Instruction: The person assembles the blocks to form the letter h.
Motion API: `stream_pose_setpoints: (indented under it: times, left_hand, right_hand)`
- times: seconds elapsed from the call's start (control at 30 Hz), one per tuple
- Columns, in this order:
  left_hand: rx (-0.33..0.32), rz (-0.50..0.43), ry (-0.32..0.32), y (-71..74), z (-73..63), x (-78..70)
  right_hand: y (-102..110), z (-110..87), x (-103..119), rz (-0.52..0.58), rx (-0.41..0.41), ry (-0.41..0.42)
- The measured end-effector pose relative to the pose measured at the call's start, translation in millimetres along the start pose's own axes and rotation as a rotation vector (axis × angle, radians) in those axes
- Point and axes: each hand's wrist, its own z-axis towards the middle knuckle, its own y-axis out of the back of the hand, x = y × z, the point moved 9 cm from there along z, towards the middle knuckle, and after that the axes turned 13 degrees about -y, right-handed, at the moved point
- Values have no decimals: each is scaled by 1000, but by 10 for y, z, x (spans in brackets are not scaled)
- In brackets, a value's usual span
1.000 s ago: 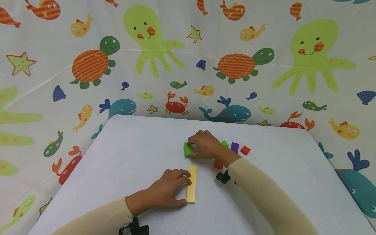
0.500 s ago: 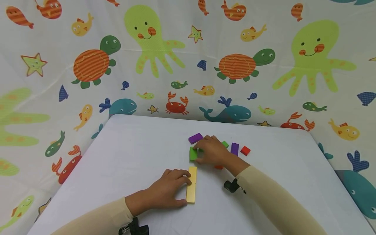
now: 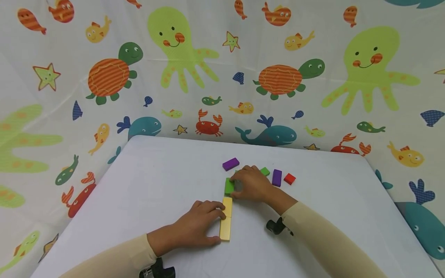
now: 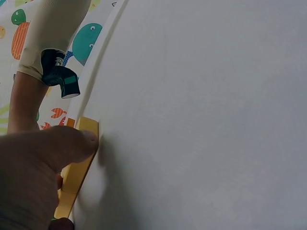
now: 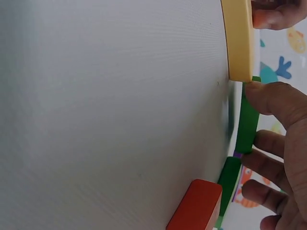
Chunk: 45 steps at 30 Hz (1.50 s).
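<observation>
Two yellow wooden blocks (image 3: 225, 229) lie end to end in a line on the white table. My left hand (image 3: 191, 226) holds them from the left, thumb near the close end and fingertips at the farther block. In the left wrist view the thumb (image 4: 79, 143) rests against the yellow block (image 4: 76, 177). My right hand (image 3: 253, 184) pinches a green block (image 3: 228, 187) between thumb and fingers, right at the far end of the yellow row. The right wrist view shows this green block (image 5: 248, 122) end-on to the yellow block (image 5: 240, 45).
Beyond the right hand lie a purple block (image 3: 230, 164) and another green block (image 3: 265, 171). To its right are a second purple block (image 3: 276, 178) and a red block (image 3: 289, 178). A red block (image 5: 195, 207) lies nearest in the right wrist view. A sea-animal curtain hangs behind.
My right hand has brought the green block toward me and slightly right, up to the yellow row, uncovering the far purple block. The left hand stays in place.
</observation>
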Motion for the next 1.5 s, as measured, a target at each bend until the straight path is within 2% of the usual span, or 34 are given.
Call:
stream_pose_setpoints:
  times: [0.63,0.83,1.13,1.37,1.5]
  left_hand:
    - [-26,1,-9,26,-5,-3]
    - [-40,4,-21,30,-6,-14]
    - [-5,-6,11,-7,-8,6]
    - [-3,-6,9,-7,-12,1]
    - [-20,1,-4,-1,-12,-10]
  right_hand:
    - [-7,-39,55,-17,30,101]
    - [-21,-37,59,-18,19,101]
    - [-38,-43,67,-5,30,112]
    - [-38,-49,45,16,44,100]
    - [23,-56,-3,35,22,66]
